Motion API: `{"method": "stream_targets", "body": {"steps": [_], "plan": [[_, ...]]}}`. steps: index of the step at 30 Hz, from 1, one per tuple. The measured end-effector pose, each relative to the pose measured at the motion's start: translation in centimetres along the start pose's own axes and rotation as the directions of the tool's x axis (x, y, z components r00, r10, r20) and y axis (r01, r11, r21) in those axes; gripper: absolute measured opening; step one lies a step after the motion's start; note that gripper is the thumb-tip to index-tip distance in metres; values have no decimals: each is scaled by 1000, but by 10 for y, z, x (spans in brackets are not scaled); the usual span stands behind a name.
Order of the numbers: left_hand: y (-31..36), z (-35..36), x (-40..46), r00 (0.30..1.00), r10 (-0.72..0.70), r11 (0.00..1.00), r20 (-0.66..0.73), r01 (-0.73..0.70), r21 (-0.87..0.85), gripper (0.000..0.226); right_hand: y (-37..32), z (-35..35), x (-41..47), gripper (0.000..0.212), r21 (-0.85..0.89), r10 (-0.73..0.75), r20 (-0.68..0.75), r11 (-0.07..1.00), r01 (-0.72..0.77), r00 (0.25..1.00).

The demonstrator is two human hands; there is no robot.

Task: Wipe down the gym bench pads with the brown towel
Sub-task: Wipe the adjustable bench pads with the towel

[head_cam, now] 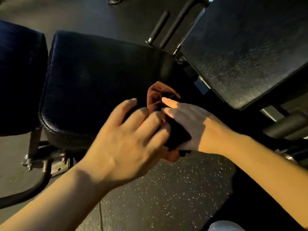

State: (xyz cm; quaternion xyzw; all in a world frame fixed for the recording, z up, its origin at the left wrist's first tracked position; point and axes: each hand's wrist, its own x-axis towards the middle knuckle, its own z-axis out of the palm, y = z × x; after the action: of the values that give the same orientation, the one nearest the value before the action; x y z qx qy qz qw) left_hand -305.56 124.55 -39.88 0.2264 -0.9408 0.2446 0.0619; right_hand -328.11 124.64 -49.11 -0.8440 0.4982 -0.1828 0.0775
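Brown towel (156, 95), bunched into a loose wad, lay between the two hands at the near right corner of the middle bench pad (93, 77). Its upper folds rose above the fingers and caught the light; its lower part was in shadow, with a small rust-coloured edge showing below the hands. Right hand (188, 125), palm toward the towel, held the wad from the right side, its index finger laid straight across the top of the cloth and the other fingers hidden behind it. Left hand (126, 140) came in from the left, back of the hand toward the camera, fingers bent and their tips touching the towel; whether they pinched the cloth or only pressed on it could not be told, as the hand was blurred. The middle bench pad was dark, glossy upholstery with a rounded front edge. A second dark blue pad (20, 75) stood just beside it on the left, separated by a narrow gap. A third pad (250, 47), black and grained, tilted at an angle, occupied the upper right, apart from the middle pad. Metal frame brackets and bolts (43, 160) showed beneath the middle pad at lower left. Speckled rubber floor (175, 194) lay below the forearms.
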Motion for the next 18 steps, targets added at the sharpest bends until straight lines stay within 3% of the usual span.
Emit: {"method": "stream_targets", "body": {"steps": [3, 6, 8, 10, 14, 18], "plan": [[35, 23, 35, 981, 17, 999, 196, -7, -53, 52, 27, -29, -36, 102, -103, 98, 48, 990, -92, 994], [56, 40, 69, 843, -82, 993, 531, 117, -33, 79, 52, -51, -77, 66, -309, 203, -141, 921, -238, 969], [72, 53, 88, 745, -139, 986, 652, 166, 21, 81, 56, -55, -88, 43, -362, 210, -290, 879, -310, 934], [88, 63, 108, 724, -170, 978, 669, 207, 24, 85, 52, -57, -87, 34, -364, 230, -383, 852, -375, 895], [108, 88, 146, 699, -164, 969, 696, 245, -18, 95, 63, -55, -81, 36, -354, 322, -560, 740, -572, 763], [108, 110, 175, 678, -87, 976, 730, 205, -75, 102, 65, -42, -80, 32, -429, 250, -629, 678, -597, 736]]}}
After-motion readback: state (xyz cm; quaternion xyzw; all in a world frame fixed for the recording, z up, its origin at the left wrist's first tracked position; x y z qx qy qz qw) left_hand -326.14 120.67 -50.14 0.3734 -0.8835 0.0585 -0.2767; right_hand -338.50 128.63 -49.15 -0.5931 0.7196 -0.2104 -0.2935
